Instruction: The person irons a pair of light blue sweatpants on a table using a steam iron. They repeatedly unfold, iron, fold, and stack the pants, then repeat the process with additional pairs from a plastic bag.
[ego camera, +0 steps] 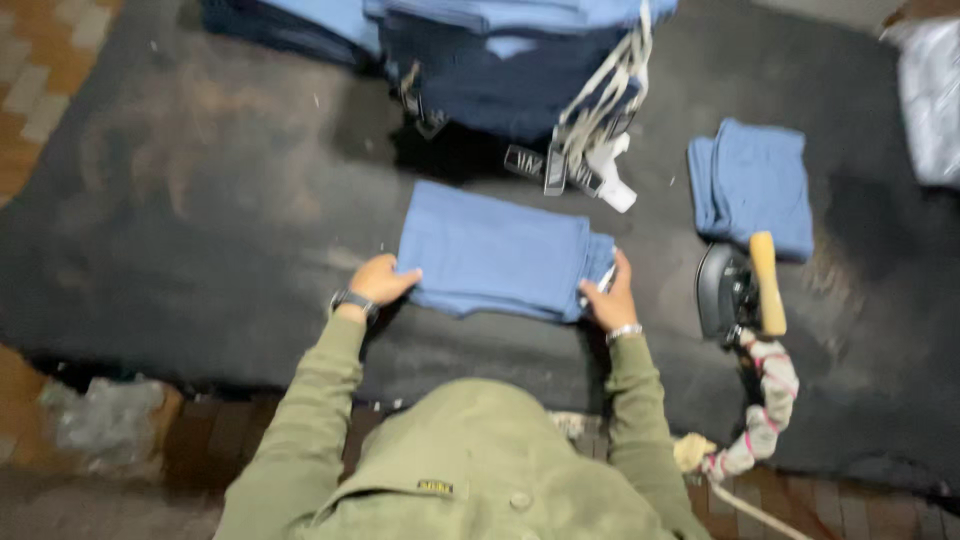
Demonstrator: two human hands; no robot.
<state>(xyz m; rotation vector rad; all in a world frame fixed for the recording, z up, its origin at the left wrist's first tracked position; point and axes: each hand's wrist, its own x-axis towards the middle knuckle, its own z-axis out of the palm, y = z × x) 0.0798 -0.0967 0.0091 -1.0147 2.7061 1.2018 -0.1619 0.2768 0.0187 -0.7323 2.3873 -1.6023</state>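
Garment stack (500,60) cut off at top edge.

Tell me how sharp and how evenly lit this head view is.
Head view: soft motion blur throughout, edges of the folded blue cloth and both hands smeared; light is dim and uneven, the dark mat brighter at upper left, darker toward the right around the iron; no glare.

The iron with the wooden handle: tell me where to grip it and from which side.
Grip the iron by its wooden handle, coming down from above with the right hand, the nearer one. The handle lies along the top, bare and pointing away from the person. Its wrapped cord trails off the near end, so close on the middle.
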